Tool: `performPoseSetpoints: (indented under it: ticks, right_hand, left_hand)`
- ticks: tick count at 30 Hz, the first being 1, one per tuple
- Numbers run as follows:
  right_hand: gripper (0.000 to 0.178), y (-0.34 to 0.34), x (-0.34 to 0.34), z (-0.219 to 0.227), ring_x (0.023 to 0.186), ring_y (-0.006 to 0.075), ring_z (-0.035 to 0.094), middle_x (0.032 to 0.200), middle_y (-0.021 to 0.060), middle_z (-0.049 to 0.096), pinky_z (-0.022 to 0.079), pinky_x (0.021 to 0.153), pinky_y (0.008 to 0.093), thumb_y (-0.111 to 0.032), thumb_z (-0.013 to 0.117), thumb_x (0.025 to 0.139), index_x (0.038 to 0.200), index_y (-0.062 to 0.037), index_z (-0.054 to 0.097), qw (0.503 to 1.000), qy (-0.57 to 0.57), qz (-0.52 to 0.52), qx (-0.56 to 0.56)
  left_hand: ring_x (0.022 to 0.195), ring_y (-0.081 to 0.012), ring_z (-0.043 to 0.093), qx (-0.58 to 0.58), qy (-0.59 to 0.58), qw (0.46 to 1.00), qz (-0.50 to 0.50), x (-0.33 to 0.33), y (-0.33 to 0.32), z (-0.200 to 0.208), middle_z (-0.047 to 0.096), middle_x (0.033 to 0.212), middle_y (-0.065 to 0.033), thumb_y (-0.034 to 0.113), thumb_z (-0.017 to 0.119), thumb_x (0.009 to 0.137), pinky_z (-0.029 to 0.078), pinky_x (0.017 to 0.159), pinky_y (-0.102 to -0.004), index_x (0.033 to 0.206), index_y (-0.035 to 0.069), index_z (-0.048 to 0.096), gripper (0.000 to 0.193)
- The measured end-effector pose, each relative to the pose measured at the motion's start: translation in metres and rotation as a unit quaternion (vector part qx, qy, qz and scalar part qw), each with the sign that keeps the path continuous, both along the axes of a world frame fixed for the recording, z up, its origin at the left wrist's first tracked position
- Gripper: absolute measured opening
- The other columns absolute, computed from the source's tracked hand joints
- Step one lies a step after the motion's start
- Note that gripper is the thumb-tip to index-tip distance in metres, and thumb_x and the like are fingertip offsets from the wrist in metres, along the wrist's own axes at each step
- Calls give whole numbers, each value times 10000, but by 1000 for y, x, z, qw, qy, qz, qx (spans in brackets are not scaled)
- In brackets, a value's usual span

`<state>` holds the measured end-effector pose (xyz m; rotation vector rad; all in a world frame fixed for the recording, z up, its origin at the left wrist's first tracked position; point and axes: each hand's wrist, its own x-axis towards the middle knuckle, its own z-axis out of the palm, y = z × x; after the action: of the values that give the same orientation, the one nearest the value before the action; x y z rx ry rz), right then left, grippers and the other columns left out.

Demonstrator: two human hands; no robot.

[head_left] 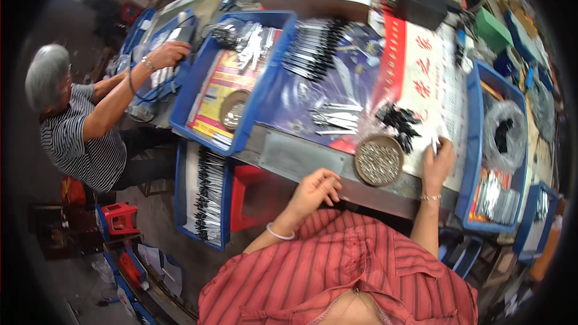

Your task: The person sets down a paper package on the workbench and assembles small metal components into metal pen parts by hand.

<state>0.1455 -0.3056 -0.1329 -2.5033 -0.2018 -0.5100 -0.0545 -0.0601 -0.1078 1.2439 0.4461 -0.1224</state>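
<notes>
At the table's near edge, my left hand is closed with its fingers curled; nothing clear shows in it. My right hand pinches a slim white piece over a printed red and white sheet. Between my hands stands a round brown bowl full of small metal parts. Just behind it lies a heap of small black parts. A loose pile of slim silvery pieces is left of that. Farther back, slim black-ended metal pieces lie in a row.
On the left, a blue tray holds silvery pieces and a small bowl. Another blue tray with plastic bags stands at right. Below the table edge, a blue bin holds black-ended pieces. A co-worker reaches over trays at far left.
</notes>
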Motion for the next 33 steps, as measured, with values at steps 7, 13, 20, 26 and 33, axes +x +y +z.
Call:
performPoseSetpoints:
  ticks: [7, 13, 20, 26, 33]
  right_hand:
    - [291, -1, 0, -2, 900, 310, 530, 953, 130, 566, 390, 794, 423, -118, 592, 755, 1025, -26, 535, 1000, 15, 3, 12]
    - [286, -2, -3, 0, 900, 303, 531, 951, 126, 567, 389, 802, 418, -122, 587, 759, 1026, -32, 540, 1000, 13, -8, 7]
    - [245, -4, 0, -7, 873, 294, 547, 932, 110, 580, 401, 777, 423, -132, 575, 770, 1000, -51, 555, 1000, 3, -23, 1]
    - [220, -1, 4, -12, 888, 299, 542, 919, 103, 574, 400, 778, 425, -132, 568, 767, 975, -61, 561, 1000, -1, -25, -8]
    - [201, -9, 7, -19, 887, 302, 547, 910, 97, 582, 407, 759, 437, -135, 572, 750, 943, -76, 569, 1000, -6, -20, 9]
  left_hand:
    - [643, -154, 626, -32, 2, 999, 10, 5, 5, -1, 609, 855, -125, 213, 456, 962, 529, 529, -234, 1051, 3, 515, 235]
    - [622, -101, 590, -18, 5, 999, -31, 11, 6, 11, 612, 826, -94, 188, 489, 948, 495, 529, -197, 1026, 3, 538, 206]
    - [688, -173, 592, 422, -270, 865, -15, 97, 31, 48, 629, 804, -86, 81, 574, 854, 451, 618, -290, 911, -12, 626, 121]
    - [827, -345, 596, 630, -257, 730, -64, 173, 65, 0, 619, 851, -146, 67, 560, 793, 476, 717, -420, 906, 41, 639, 140]
    - [843, -369, 587, 692, -189, 663, -212, 197, 63, -4, 607, 856, -181, 71, 543, 780, 459, 733, -437, 875, 36, 590, 111]
